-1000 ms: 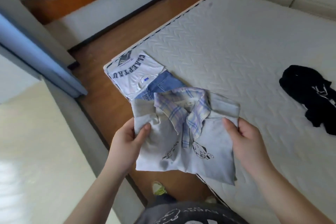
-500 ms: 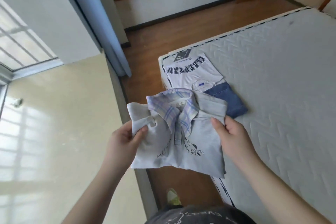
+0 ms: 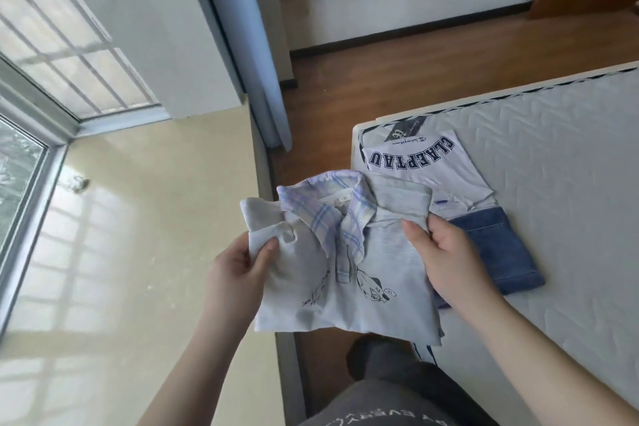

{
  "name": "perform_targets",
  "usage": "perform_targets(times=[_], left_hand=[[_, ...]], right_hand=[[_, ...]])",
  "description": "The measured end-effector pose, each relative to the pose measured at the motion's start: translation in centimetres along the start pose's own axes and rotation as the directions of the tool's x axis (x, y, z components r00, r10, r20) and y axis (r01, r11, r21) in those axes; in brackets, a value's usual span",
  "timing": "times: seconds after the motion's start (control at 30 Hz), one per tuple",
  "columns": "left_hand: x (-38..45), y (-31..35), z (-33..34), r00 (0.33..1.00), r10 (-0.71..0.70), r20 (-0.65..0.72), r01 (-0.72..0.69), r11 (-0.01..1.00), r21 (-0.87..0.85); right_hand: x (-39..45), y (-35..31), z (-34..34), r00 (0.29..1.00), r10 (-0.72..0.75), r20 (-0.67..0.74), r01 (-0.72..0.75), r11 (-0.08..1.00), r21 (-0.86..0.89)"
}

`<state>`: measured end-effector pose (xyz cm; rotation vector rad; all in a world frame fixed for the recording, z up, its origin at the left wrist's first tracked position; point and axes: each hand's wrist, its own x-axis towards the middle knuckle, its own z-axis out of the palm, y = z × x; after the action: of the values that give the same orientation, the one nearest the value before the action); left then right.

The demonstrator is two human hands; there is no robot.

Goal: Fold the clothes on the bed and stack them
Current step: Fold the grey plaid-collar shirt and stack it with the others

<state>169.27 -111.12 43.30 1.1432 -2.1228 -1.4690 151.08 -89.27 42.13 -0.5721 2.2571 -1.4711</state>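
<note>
A folded light grey polo shirt [image 3: 349, 273] with a plaid collar and a small cartoon print hangs in the air over the bed's near corner. My left hand [image 3: 238, 273] pinches its left edge, thumb on top. My right hand [image 3: 446, 259] grips its right edge. Behind it on the mattress [image 3: 553, 190] lie a folded white T-shirt [image 3: 425, 162] with dark block letters and folded blue denim [image 3: 498, 249], partly hidden by the shirt and my right hand.
Wooden floor [image 3: 397, 79] runs along the bed's left side. A pale tiled ledge [image 3: 138, 252] and a window lie to the left, with a blue curtain [image 3: 242, 45] beyond. My own leg and dark shirt fill the bottom edge.
The view has swung left, so the black garment on the mattress is out of frame. The held shirt has moved left and nearer the folded pile; both hands keep their grip.
</note>
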Motion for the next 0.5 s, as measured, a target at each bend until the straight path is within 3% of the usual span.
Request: perform_targets(times=[0.5], left_hand=[[17.7,5.4,1.6,0.997,-0.071,-0.032,0.074,0.992,0.098]], right_hand=[[22.0,-3.2,3.6,0.977,-0.001,0.215,0.0,1.0,0.004]])
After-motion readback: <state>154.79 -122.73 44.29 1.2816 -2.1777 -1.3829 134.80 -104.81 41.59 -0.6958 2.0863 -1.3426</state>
